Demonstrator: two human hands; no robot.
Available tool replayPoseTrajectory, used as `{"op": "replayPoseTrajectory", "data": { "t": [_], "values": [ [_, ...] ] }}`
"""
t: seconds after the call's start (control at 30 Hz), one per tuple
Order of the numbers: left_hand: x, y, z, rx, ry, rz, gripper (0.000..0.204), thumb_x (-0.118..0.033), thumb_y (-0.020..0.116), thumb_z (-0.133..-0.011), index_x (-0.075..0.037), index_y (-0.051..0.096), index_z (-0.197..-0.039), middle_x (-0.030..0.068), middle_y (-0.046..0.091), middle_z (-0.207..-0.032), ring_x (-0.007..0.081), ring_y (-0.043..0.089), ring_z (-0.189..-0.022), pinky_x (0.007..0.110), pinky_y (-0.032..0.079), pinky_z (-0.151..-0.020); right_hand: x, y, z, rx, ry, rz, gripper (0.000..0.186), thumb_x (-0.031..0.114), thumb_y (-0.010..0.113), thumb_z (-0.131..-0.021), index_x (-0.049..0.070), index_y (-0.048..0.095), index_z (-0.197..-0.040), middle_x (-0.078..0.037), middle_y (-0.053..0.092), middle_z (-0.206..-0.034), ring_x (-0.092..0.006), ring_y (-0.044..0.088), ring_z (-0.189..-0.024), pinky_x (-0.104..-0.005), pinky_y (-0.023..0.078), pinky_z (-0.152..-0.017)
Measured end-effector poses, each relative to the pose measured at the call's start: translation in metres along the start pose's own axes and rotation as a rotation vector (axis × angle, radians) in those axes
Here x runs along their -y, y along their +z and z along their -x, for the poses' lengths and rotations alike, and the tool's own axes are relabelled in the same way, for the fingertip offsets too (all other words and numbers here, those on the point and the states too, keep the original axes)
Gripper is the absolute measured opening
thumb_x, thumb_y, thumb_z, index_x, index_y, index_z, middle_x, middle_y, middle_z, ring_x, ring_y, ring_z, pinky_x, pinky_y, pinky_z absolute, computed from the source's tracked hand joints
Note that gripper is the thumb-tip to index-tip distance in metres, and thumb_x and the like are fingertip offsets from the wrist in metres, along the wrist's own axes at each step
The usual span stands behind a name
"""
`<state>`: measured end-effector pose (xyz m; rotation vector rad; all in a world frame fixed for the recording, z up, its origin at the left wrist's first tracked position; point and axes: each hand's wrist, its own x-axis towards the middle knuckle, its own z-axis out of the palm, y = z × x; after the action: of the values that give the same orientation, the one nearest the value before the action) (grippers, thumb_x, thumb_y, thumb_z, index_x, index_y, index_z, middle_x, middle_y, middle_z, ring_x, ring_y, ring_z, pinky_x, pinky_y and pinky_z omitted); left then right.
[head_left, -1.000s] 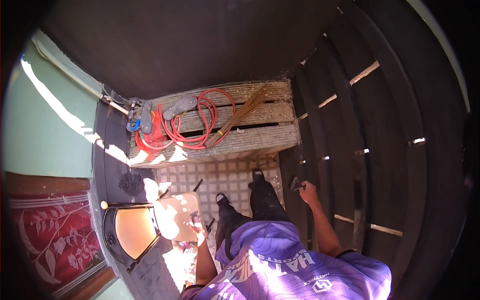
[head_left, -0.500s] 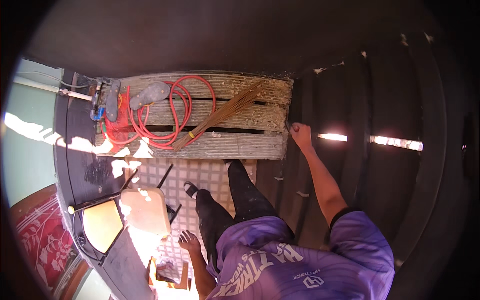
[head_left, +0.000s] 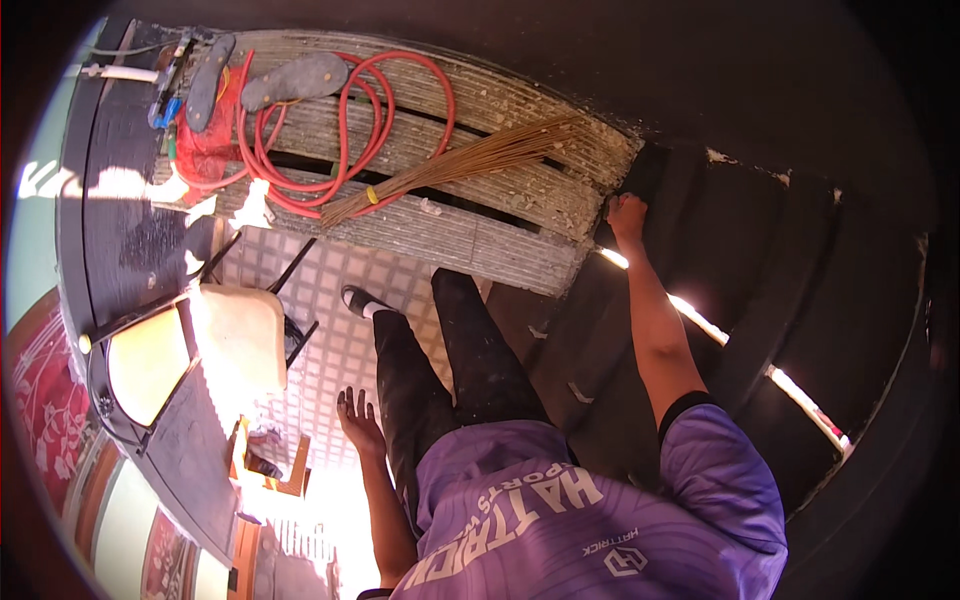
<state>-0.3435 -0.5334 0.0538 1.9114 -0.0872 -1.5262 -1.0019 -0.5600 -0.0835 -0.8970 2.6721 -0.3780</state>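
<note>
My right hand (head_left: 627,215) is closed in a fist by the right end of a weathered slatted wooden bench (head_left: 500,240), close to the dark wall boards. Something small and dark shows by its fingers, too unclear to name. My left hand (head_left: 360,425) hangs low over the floor, fingers spread, with nothing in it. Across the slats lies a bundle of thin brown sticks, a stick broom (head_left: 450,175), bound by a yellow band. Left of it are a coiled red hose (head_left: 343,140), a pair of grey slippers (head_left: 295,82) and a red crumpled bag (head_left: 205,150).
A chair with a tan seat (head_left: 240,335) and yellow back (head_left: 150,370) stands at the left on the tiled floor (head_left: 330,270). Below it, a cardboard box (head_left: 290,480) sits in bright sunlight. Dark boards (head_left: 740,240) with lit gaps line the right side.
The view has turned, so the bench now slants and sits higher. My right hand stays by the bench's right end, nearer its far corner. My left hand remains low and open.
</note>
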Motion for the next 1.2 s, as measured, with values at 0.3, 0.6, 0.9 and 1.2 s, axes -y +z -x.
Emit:
{"op": "replayPoseTrajectory", "data": {
  "t": [0.3, 0.6, 0.9, 1.2],
  "values": [
    [0.006, -0.007, 0.005, -0.061, -0.047, 0.019, 0.06, -0.039, 0.043, -0.097, -0.011, 0.027, -0.148, 0.006, 0.033, -0.153, 0.0273, 0.035, -0.138, 0.045, 0.02, -0.114, 0.036, -0.026, -0.019, -0.061, -0.26, 0.304, 0.031, 0.01, 0.068, -0.081, -0.004, 0.051, -0.058, -0.022, 0.056, -0.052, -0.0302, 0.065, -0.048, -0.0402, 0.052, -0.049],
    [-0.004, -0.004, -0.008, -0.02, 0.021, -0.012, 0.061, -0.04, 0.043, -0.096, -0.008, 0.031, -0.146, 0.0079, 0.04, -0.149, 0.0286, 0.042, -0.133, 0.048, 0.025, -0.109, 0.057, -0.056, -0.01, 0.247, -0.037, 0.202, 0.032, 0.013, 0.065, -0.084, -0.004, 0.054, -0.06, -0.017, 0.062, -0.053, -0.0257, 0.065, -0.047, -0.0365, 0.055, -0.048],
    [-0.039, 0.006, -0.029, 0.07, 0.061, 0.052, 0.061, -0.04, 0.042, -0.096, -0.008, 0.031, -0.146, 0.0076, 0.04, -0.148, 0.0288, 0.041, -0.133, 0.05, 0.023, -0.111, 0.099, -0.074, 0.08, -0.109, -0.062, -0.078, 0.028, 0.017, 0.064, -0.084, -0.003, 0.059, -0.064, -0.019, 0.062, -0.057, -0.0279, 0.066, -0.05, -0.0383, 0.053, -0.052],
    [-0.114, -0.011, -0.13, 0.488, -0.012, -0.141, 0.058, -0.036, 0.046, -0.09, -0.016, 0.036, -0.144, 0.0049, 0.039, -0.148, 0.0275, 0.042, -0.128, 0.043, 0.031, -0.103, 0.17, -0.09, 0.291, -0.247, 0.1, -0.326, 0.024, 0.016, 0.064, -0.082, -0.002, 0.059, -0.068, -0.023, 0.055, -0.062, -0.0397, 0.059, -0.059, -0.0455, 0.042, -0.054]
  ]
}}
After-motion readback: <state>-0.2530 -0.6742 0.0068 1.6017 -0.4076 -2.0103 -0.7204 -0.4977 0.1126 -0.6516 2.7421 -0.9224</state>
